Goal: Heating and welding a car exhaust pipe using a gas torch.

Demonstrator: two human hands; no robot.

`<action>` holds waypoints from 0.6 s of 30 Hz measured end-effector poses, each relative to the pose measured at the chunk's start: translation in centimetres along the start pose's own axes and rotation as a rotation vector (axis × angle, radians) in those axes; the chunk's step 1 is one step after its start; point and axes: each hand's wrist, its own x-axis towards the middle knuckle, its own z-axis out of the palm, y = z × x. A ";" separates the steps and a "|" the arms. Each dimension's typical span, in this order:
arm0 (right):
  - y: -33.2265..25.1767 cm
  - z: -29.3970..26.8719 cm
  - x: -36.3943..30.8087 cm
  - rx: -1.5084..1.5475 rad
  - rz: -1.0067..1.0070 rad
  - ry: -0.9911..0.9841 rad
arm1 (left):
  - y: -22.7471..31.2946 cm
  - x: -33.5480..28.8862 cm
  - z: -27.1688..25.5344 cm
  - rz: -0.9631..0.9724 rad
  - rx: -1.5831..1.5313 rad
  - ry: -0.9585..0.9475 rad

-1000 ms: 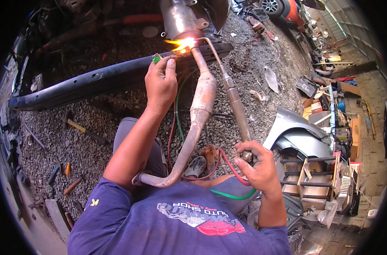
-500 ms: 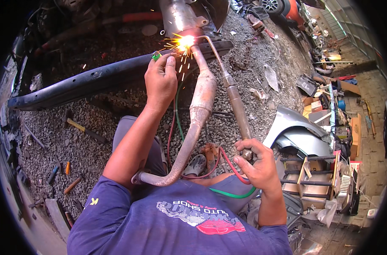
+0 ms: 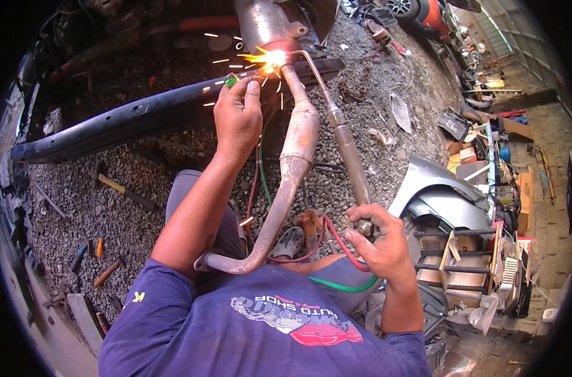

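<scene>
Gravel ground (image 3: pixel 129 217); flame (image 3: pixel 272 60) on exhaust pipe (image 3: pixel 298 135) at one o'clock from left hand (image 3: pixel 237 119), fingers (image 3: pixel 253 94) pinching a green item (image 3: pixel 231 80); right hand (image 3: pixel 383 245) clasps gas torch (image 3: pixel 354 164), nozzle (image 3: pixel 316 73) toward eleven o'clock.

Grey gravel ground (image 3: pixel 135 232). On it at left: hammer (image 3: pixel 126 191) with yellow-and-dark handle, thin rod (image 3: pixel 50 200), small orange piece (image 3: pixel 100 248), brown stick (image 3: pixel 107 274) near orange one. Farther right: pale flat scrap (image 3: pixel 399 113).
</scene>
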 end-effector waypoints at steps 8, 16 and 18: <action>-0.1 -0.1 0.0 0.004 0.018 -0.004 | 0.5 -0.1 0.0 -0.039 -0.014 -0.010; -0.3 0.0 0.1 0.012 0.029 -0.008 | 0.8 -0.3 -0.2 0.027 -0.026 0.020; -0.3 0.0 0.1 0.010 0.014 -0.007 | 0.8 -0.3 -0.2 -0.007 -0.018 0.008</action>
